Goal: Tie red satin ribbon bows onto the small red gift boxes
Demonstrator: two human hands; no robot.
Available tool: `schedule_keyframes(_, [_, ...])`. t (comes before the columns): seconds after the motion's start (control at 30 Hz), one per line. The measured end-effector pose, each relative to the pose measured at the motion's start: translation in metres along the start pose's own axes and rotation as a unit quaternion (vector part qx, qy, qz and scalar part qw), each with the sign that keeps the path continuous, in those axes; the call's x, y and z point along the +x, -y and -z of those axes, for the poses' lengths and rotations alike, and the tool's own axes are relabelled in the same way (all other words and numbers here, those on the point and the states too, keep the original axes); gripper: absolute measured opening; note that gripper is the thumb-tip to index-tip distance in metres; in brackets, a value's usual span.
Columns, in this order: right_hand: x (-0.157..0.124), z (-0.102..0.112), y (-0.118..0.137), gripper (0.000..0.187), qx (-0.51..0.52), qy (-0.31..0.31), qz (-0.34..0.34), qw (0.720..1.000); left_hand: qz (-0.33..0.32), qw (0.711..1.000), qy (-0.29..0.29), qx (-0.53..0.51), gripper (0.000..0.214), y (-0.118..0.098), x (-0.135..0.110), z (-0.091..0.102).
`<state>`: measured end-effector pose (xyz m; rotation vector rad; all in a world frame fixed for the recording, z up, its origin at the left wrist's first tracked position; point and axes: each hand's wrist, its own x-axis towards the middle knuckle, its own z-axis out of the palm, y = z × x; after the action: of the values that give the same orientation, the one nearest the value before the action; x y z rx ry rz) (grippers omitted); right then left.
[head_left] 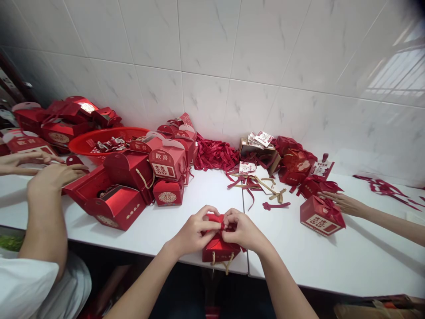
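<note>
A small red gift box (pixel 221 253) with gold rope handles sits at the table's front edge, between my hands. My left hand (pixel 201 230) pinches a red ribbon (pixel 223 225) over the top of the box. From the other side, my right hand (pixel 239 228) has its fingertips closed on the same ribbon. The fingers hide most of the box's lid and the ribbon's shape there. Beyond my hands lie loose red and gold ribbon pieces (pixel 265 186) and a printed tag (pixel 247 167).
Red boxes (pixel 168 161) are stacked at left, near an orange-red basket (pixel 109 137) of wrapped sweets. A ribbon heap (pixel 215 154) lies by the wall beside a tag-filled carton (pixel 259 153). One co-worker's hands are at left; another person's hand (pixel 348 204) touches a ribboned box (pixel 322 216) at right.
</note>
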<state>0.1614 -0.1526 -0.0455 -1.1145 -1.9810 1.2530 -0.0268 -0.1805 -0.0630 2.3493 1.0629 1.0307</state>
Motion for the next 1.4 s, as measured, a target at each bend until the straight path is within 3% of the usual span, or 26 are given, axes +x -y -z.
schedule_keyframes(0.2, [-0.003,0.002,-0.001,0.004,-0.002,-0.013,0.02,1.0,0.007,1.0,-0.027,-0.014,0.021,-0.002,0.007,0.001])
schedule_keyframes(0.4, [-0.019,0.014,-0.002,0.009,-0.104,-0.083,0.036,0.99,0.105,0.993,-0.045,0.03,0.012,-0.004,0.003,0.016])
schedule_keyframes(0.6, [-0.021,0.011,-0.015,0.006,-0.162,-0.181,0.076,0.967,0.202,0.971,0.019,-0.124,0.013,0.0,0.009,0.012])
schedule_keyframes(0.67, [-0.021,0.009,-0.019,0.006,-0.191,-0.203,0.075,0.957,0.211,0.972,0.037,-0.099,0.016,0.001,0.01,0.012])
schedule_keyframes(0.77, [-0.024,0.008,-0.023,0.009,-0.234,-0.205,0.061,0.948,0.192,0.98,0.049,0.022,0.02,0.002,0.009,0.02])
schedule_keyframes(0.83, [-0.027,0.009,-0.024,0.013,-0.242,-0.2,0.062,0.947,0.165,0.983,0.066,0.051,0.021,0.002,0.009,0.026])
schedule_keyframes(1.0, [-0.028,0.009,-0.025,0.015,-0.232,-0.211,0.062,0.948,0.09,0.987,0.088,-0.101,0.021,0.004,0.009,0.03])
schedule_keyframes(1.07, [-0.028,0.009,-0.026,0.017,-0.228,-0.212,0.053,0.949,0.088,0.988,0.077,-0.105,0.023,0.007,0.008,0.028])
schedule_keyframes(1.2, [-0.031,0.009,-0.027,0.022,-0.229,-0.209,0.051,0.949,0.099,0.993,0.049,0.034,0.026,0.011,0.003,0.029])
schedule_keyframes(1.4, [-0.037,0.009,-0.023,0.025,-0.239,-0.209,0.048,0.947,0.062,0.975,0.006,0.214,0.02,0.009,0.0,0.035])
